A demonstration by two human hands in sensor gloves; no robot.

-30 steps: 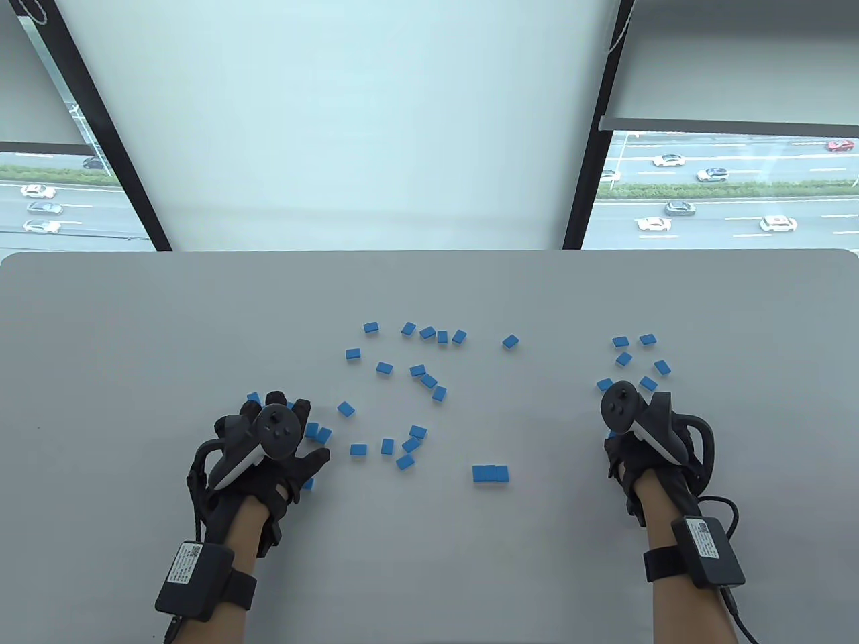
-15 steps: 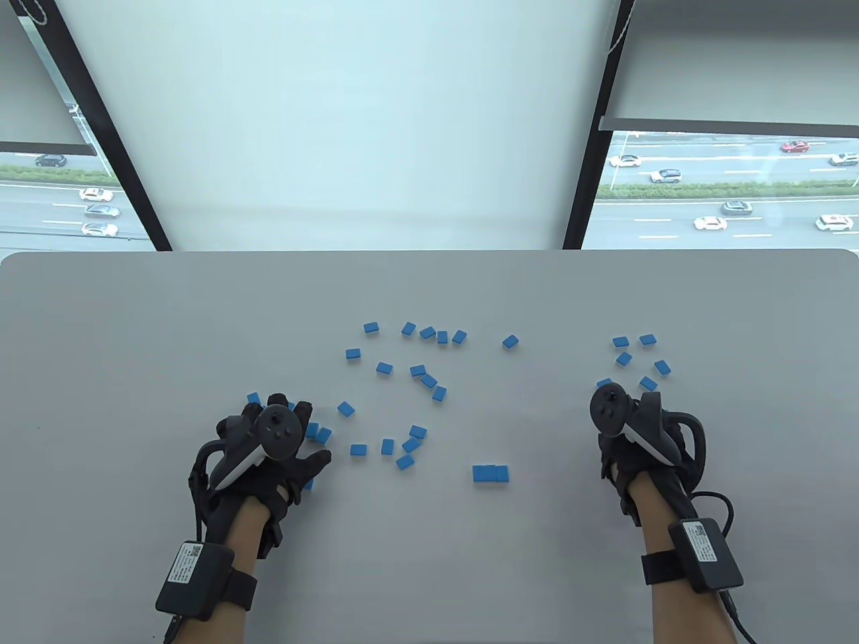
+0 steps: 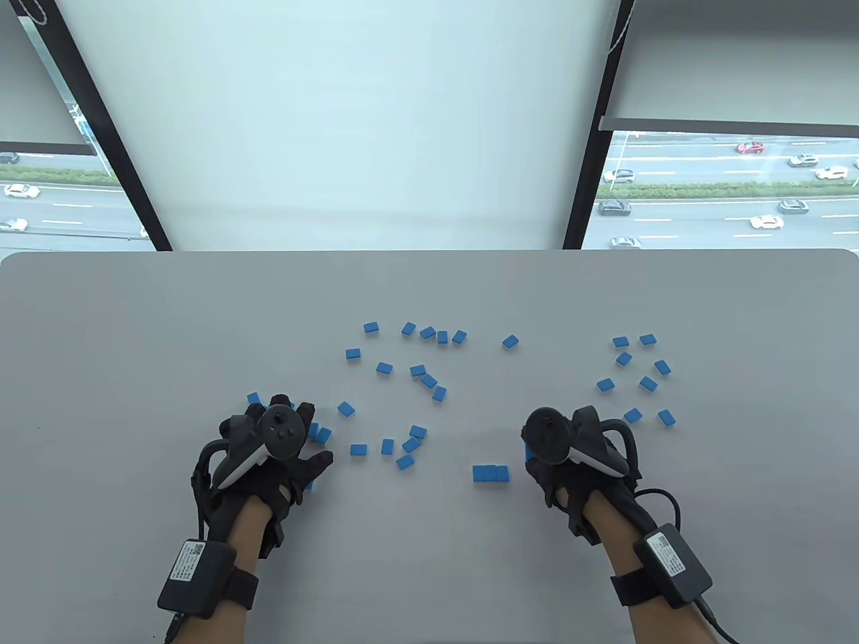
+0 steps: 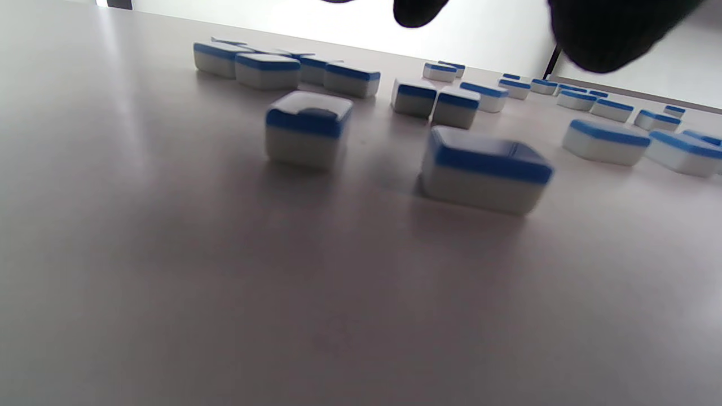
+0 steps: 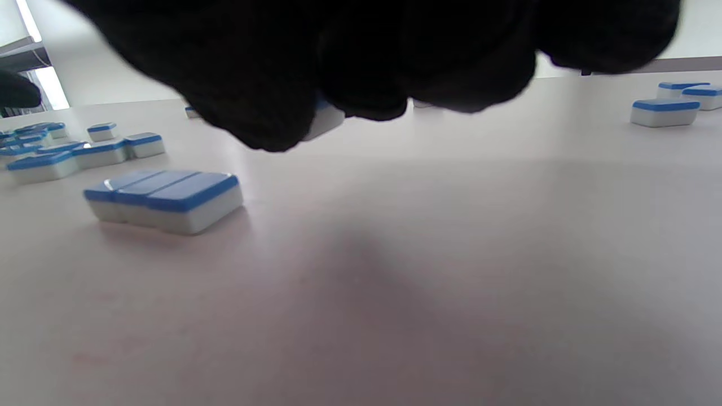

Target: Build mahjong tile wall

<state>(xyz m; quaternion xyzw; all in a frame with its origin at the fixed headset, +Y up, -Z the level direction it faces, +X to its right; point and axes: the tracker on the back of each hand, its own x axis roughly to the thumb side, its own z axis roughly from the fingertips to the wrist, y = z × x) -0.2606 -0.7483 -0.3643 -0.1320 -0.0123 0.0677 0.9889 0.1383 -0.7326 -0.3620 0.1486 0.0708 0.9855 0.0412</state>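
Note:
Blue-backed mahjong tiles lie scattered face down on the grey table [image 3: 134, 335]. A short row of tiles [image 3: 490, 473] lies side by side near the front middle, and it also shows in the right wrist view [image 5: 163, 200]. My right hand [image 3: 537, 459] is just right of that row and grips one tile [image 3: 527, 451] in curled fingers; its white edge shows under the fingers [image 5: 326, 119]. My left hand [image 3: 295, 419] hovers with spread fingers over a few loose tiles [image 3: 321, 433] at the left. In the left wrist view its fingertips [image 4: 609, 34] hang above the tiles and touch none.
A loose cluster of tiles [image 3: 419, 370] fills the table's middle, and another group [image 3: 637, 362] lies at the right. Two tiles [image 4: 485, 175] lie close under the left hand. The table's far edge meets a window.
My right hand has moved left and toward me from the right group to beside the short row, carrying a tile. Two tiles it covered now show. The left hand stayed put.

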